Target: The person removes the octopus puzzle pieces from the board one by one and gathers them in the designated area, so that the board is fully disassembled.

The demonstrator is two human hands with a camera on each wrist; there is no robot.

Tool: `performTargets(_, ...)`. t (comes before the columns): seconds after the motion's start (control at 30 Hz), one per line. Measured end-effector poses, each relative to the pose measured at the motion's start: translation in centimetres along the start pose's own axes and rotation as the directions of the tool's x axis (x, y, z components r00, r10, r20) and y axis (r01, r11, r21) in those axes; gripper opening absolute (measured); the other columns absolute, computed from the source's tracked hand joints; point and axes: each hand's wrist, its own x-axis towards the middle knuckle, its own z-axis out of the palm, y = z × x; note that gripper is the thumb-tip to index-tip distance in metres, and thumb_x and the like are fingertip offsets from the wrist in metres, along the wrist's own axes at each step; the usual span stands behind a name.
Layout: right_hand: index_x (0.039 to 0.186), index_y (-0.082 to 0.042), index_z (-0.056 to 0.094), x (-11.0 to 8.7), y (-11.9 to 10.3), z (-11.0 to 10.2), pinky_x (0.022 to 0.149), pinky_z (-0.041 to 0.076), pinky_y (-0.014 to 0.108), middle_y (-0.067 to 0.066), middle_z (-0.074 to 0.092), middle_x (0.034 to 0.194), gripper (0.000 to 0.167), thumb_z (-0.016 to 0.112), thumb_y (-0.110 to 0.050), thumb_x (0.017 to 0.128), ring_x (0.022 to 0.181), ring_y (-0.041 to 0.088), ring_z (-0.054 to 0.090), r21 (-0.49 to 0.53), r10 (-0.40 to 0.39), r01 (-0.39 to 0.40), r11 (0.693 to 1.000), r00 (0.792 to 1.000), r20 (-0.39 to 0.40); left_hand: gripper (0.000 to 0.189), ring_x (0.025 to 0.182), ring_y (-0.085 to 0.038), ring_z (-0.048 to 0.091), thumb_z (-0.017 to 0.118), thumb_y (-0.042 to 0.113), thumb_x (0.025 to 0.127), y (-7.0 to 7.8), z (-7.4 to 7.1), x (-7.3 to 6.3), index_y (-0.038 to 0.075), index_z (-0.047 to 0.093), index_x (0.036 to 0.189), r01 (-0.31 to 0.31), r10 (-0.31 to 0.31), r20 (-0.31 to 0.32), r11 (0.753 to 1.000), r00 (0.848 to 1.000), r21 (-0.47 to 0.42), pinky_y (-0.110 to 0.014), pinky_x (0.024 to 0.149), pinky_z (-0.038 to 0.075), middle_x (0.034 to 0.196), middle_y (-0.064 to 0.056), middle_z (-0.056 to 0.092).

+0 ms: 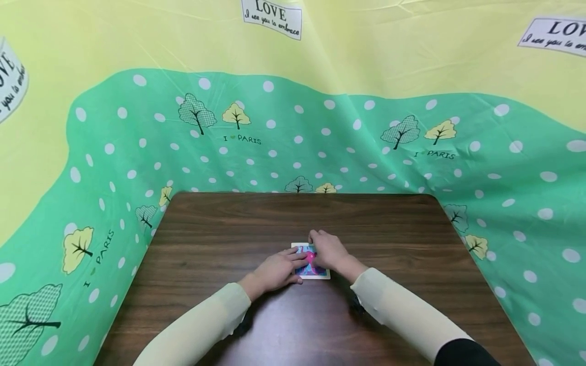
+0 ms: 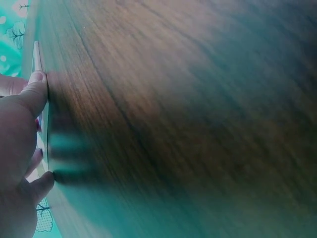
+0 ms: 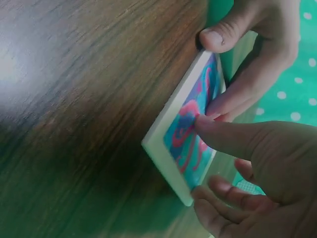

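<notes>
On the table lies a small flat square picture panel (image 1: 313, 275) with a white border and a blue, purple and pink design. My left hand (image 1: 275, 270) holds its left side, thumb against the near edge and fingers laid over the face. From the right, my right hand (image 1: 330, 250) reaches over the panel. In the right wrist view, the right thumb (image 3: 210, 130) touches the pink part of the picture, while the bent fingers (image 3: 223, 191) meet another edge. The left wrist view shows the panel nearly edge-on beside the left fingers.
A dark brown wood-grain table (image 1: 220, 223) with rounded far corners spreads around the panel. Behind it and along both sides hangs a green and yellow cloth (image 1: 316, 147) with white dots, trees and lettering.
</notes>
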Motion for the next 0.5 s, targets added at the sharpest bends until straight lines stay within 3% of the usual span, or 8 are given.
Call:
performTargets(0.13,0.106,-0.01,0.057,0.0,-0.2,-0.1,0.072,0.053,0.037,0.003,0.056,0.091,0.055,0.096,-0.023,0.069,0.078,0.02,0.055,0.019,0.006,-0.006,1.0,0.999,0.035,0.064,0.15,-0.03,0.039,0.063,0.047,0.1,0.1,-0.1,-0.2,0.016,0.05,0.154,0.002,-0.002,0.0,1.0,1.0,0.003,-0.041,0.121,0.036,0.161,-0.002,0.044)
performTargets(0.5,0.105,-0.01,0.055,0.4,1.2,-0.3,0.08,0.049,0.041,0.006,0.054,0.099,0.055,0.096,-0.021,0.07,0.087,0.025,0.052,0.108,-0.006,-0.004,0.994,0.996,0.094,0.064,0.151,-0.029,0.038,0.061,0.051,0.099,0.2,-0.1,0.2,0.019,0.051,0.153,0.034,-0.035,0.034,0.999,0.999,0.014,-0.041,0.121,0.036,0.16,-0.001,0.047)
